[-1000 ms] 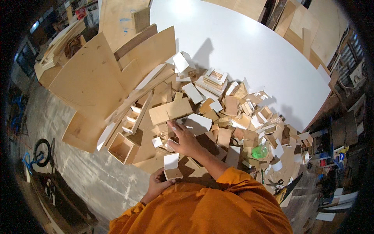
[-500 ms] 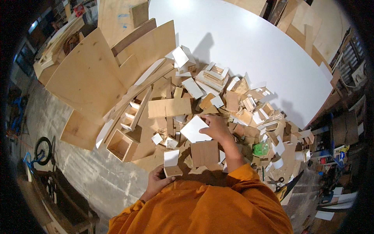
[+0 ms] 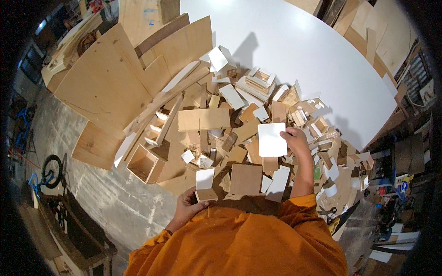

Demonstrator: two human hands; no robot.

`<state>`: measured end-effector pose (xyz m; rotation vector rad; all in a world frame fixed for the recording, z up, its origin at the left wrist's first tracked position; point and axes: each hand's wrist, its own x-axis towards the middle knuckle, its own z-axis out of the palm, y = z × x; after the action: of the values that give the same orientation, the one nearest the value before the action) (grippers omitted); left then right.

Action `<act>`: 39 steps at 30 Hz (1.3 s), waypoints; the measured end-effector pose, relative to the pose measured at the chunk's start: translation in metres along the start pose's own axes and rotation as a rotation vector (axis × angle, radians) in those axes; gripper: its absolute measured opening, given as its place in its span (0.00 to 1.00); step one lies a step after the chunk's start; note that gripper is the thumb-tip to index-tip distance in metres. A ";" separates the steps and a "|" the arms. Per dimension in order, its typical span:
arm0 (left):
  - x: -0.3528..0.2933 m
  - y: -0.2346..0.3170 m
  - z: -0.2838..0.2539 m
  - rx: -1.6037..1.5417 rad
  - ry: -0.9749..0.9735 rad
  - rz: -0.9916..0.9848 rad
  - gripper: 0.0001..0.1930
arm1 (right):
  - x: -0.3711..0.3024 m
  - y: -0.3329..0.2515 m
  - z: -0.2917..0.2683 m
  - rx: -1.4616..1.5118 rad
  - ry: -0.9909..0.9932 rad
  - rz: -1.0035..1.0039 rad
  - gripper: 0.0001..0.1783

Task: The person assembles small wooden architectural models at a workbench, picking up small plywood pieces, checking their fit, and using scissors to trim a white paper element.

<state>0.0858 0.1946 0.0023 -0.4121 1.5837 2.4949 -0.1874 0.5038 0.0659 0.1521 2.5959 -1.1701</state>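
Observation:
My right hand [image 3: 298, 140] pinches the right edge of a white square panel [image 3: 271, 140] with rounded corners, above the heap of wood pieces. The thumb lies on the panel's face; the other fingers are mostly hidden behind it. Low in the view, my left hand [image 3: 186, 209] grips a small wooden piece [image 3: 206, 195] with a white upright panel [image 3: 205, 178] at its back, close to my body. Between the hands lies a brown square board [image 3: 246, 179], with a white strip [image 3: 278, 183] to its right.
Large plywood sheets [image 3: 101, 73] lean at the left, beside an open wooden box [image 3: 145, 164]. Small wood offcuts and model-like parts pile up in the middle and right. Scissors [image 3: 328, 212] and a white roll [image 3: 329, 189] lie at right. A big white board [image 3: 304, 50] stands behind.
My right hand has carried the white square panel to the right, off the middle of the heap, and turned it more upright. My left hand keeps its hold almost unmoved.

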 end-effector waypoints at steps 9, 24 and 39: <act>0.001 0.000 0.000 0.031 0.023 0.015 0.24 | -0.001 -0.050 0.078 -0.523 0.088 -0.731 0.11; -0.003 0.007 0.002 0.043 0.007 0.024 0.25 | 0.030 -0.071 0.120 -0.512 -0.207 -0.827 0.21; -0.001 0.011 0.003 0.022 -0.015 -0.008 0.24 | 0.019 -0.048 0.097 0.031 -0.292 -0.779 0.16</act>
<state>0.0835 0.1930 0.0130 -0.3953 1.5996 2.4660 -0.1941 0.3992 0.0337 -1.0261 2.4080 -1.3172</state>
